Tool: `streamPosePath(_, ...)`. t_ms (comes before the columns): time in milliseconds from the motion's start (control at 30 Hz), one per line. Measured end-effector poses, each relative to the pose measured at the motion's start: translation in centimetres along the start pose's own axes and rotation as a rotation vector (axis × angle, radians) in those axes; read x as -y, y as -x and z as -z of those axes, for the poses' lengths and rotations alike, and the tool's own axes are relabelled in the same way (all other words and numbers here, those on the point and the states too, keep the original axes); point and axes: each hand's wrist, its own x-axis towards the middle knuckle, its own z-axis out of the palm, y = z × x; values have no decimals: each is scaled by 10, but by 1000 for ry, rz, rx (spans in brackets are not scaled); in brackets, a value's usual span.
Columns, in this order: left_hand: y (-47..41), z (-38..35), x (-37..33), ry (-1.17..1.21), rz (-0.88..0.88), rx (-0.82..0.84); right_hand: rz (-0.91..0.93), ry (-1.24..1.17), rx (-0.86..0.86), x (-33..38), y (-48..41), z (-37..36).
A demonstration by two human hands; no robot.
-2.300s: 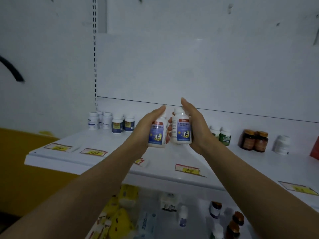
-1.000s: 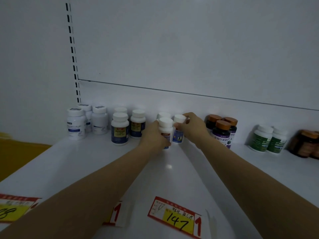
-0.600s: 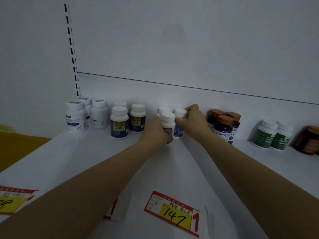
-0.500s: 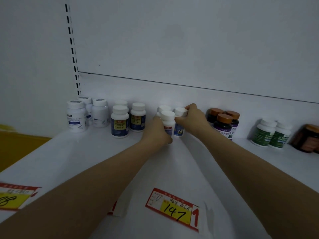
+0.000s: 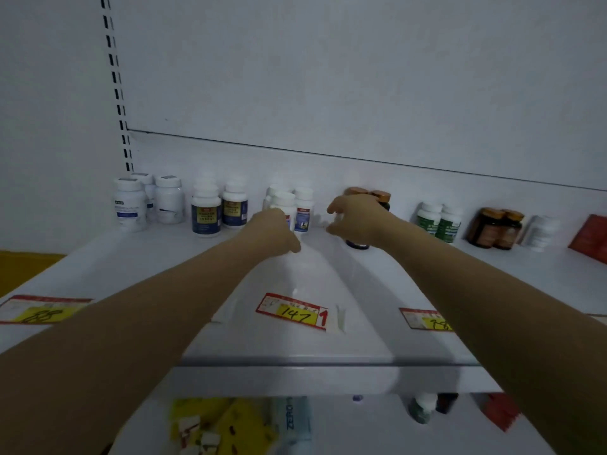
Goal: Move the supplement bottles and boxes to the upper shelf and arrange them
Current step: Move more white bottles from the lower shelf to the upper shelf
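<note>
head view: progress looks well on but not finished. upper shelf (image 5: 312,274) carries a row along the back wall: plain white bottles (image 5: 129,205) at far left, navy-label bottles (image 5: 206,211), then the white blue-label bottles (image 5: 303,208) in a tight cluster at centre, dark orange-cap bottles (image 5: 381,197) partly hidden by the right wrist, green-label bottles (image 5: 438,221), brown jars (image 5: 494,228), a lone white bottle (image 5: 540,231) and a red box (image 5: 591,238) at the right edge.

left hand (image 5: 272,231) sits right in front of the cluster's front bottle (image 5: 284,201), fingers bent down and hiding its lower label; can't tell if they grip it or just rest near it. right hand (image 5: 354,218) is apart from the cluster, thumb and fingers spread in a wide c, holding nothing.

blue-label bottles stand upright on the shelf near the back wall, long axis vertical, caps up, the visible label facing out toward the front edge, in line w/ the price tag (image 5: 294,311).

what's left, by my read: lower shelf (image 5: 361,428) has yellow packs (image 5: 210,425), a pale box (image 5: 292,418), a small bottle (image 5: 422,410) and a red pack (image 5: 499,412) on it, so more trips up are likely needed, plus maybe straightening the row.
</note>
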Motion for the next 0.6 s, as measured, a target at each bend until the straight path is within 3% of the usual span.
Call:
streamPosePath(267,94,-7,-56,-111,-35,-23,119,147,40,-15,98,36)
streamPosePath(600,228,-94,-149,58,-123,-35,154,126,46,-88,255,60)
